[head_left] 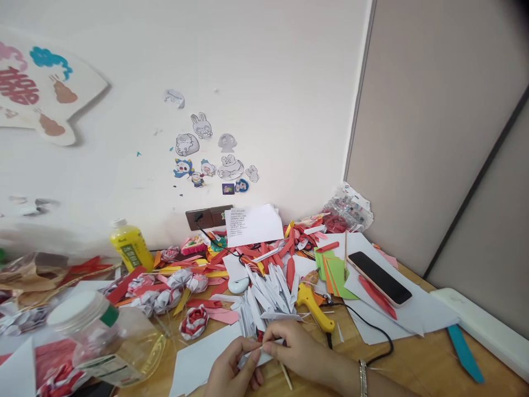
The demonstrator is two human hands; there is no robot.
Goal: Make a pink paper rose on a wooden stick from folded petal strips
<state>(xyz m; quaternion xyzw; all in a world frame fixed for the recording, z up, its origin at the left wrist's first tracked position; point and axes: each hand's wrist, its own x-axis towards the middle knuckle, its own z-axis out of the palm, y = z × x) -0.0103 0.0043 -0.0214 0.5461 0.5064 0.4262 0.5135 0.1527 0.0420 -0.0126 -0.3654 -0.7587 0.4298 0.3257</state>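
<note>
My left hand (pixel 235 365) and my right hand (pixel 294 348) meet at the table's near edge. Both pinch a small piece of white paper (pixel 264 359) between thumbs and fingertips, and part of it is hidden by the fingers. A thin wooden stick (pixel 286 377) sticks out below my right hand; whether it is held or lying there I cannot tell. Just beyond the fingers lies a pile of folded white paper strips (pixel 264 298). A yellow hot glue gun (pixel 314 309) rests to the right of the pile. White paper sheets (pixel 202 355) lie left of my hands.
At left stand a large clear jar (pixel 119 342) of yellowish liquid and a yellow bottle (pixel 131 245). Crumpled paper flowers (pixel 194 322) and red strips cover the back. On the right are a phone (pixel 380 278), green paper (pixel 336 275), a black cord (pixel 372 320) and a blue strip (pixel 465 353).
</note>
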